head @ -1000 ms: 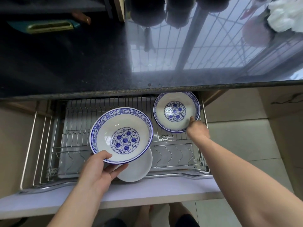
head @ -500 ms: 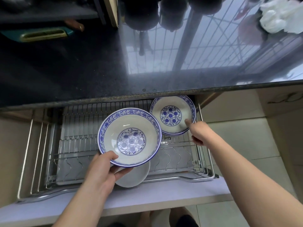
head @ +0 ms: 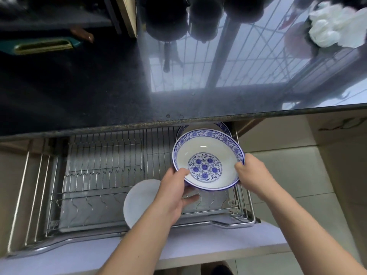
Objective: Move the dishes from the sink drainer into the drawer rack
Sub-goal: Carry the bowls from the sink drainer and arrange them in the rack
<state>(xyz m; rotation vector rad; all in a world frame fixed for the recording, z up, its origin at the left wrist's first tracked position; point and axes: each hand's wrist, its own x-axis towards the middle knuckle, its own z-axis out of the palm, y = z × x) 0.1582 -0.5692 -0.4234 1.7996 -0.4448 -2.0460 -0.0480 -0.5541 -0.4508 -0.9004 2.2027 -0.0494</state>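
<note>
Both hands, left [head: 174,187] and right [head: 249,172], gripping the blue-patterned bowl [head: 207,161] by opposite rims, right of centre. Best lowered tilted between rack [head: 103,167] wires, nested against the rear bowl [head: 222,127].

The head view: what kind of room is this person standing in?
Most likely a home kitchen. A pull-out steel wire dish rack sits in a drawer under a polished black stone countertop, and both hands hold a blue-and-white patterned porcelain bowl over it, beside a plain white plate.
</note>
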